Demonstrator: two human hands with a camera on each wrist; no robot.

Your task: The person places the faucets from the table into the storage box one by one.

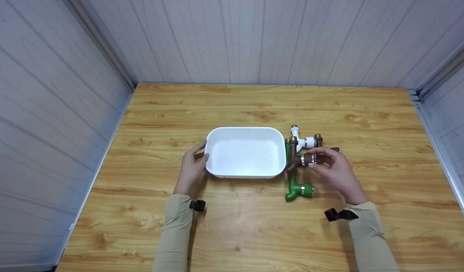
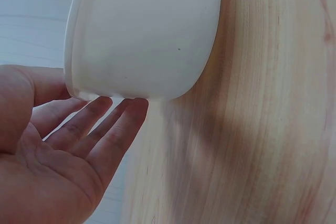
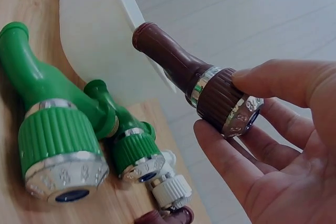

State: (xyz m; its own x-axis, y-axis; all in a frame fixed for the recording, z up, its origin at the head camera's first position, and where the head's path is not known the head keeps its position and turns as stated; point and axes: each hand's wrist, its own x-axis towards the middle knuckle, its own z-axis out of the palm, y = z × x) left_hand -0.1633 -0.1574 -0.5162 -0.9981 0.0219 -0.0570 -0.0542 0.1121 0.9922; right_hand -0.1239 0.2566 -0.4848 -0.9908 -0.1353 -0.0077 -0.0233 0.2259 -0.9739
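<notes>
My right hand [image 1: 336, 168] grips a brown tap [image 3: 173, 61] by its ribbed knob, between thumb and fingers. The tap is raised beside the right end of a white plastic tub [image 1: 245, 156], its spout pointing toward the tub. At the tub's left end, my left hand [image 1: 192, 166] touches the rim and outer wall with thumb and fingertips, fingers loosely extended. Below the held tap, a green tap [image 1: 298, 189] lies on the table, with a second green tap [image 3: 134, 145] partly hidden behind it. A white tap [image 1: 303, 141] lies further back.
Another brown tap [image 1: 319, 139] lies by the white one, partly covered by my right hand. The wood-grain table [image 1: 232, 226] meets pale panel walls [image 1: 239, 41] at the back and both sides. Black straps [image 1: 341, 214] circle both wrists.
</notes>
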